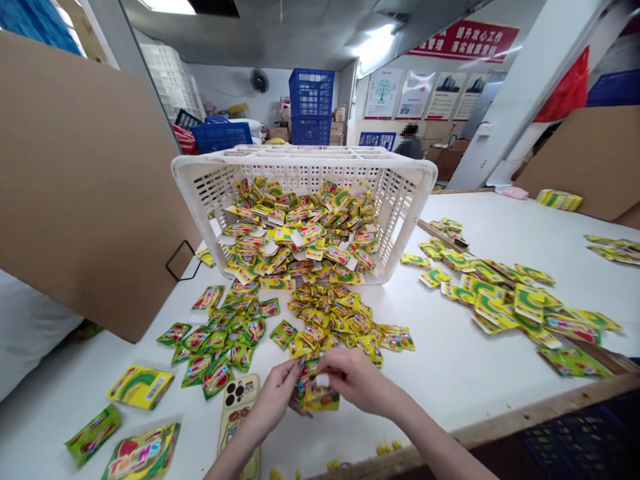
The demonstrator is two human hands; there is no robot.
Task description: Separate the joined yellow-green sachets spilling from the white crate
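Note:
Close to the table's front edge, my left hand point(280, 393) is closed on a small yellow-and-green candy box point(323, 400). My right hand point(357, 380) has its fingers pinched at the top of that box, by a small white flap. Whether those fingers also grip a packet is hidden. Just beyond my hands lies a heap of small yellow candy packets point(335, 317). Green candy packets point(220, 343) are spread to the left of it. A white plastic crate point(425, 175), tipped on its side with its mouth facing me, is filled with loose yellow-and-green boxes point(305, 233).
A phone in a decorated case point(240, 400) lies beside my left forearm. Flat yellow boxes point(487, 293) are piled to the right, along a wooden strip. A large cardboard sheet point(90, 173) stands at left. Blue crates point(311, 93) and a person point(411, 143) are in the background.

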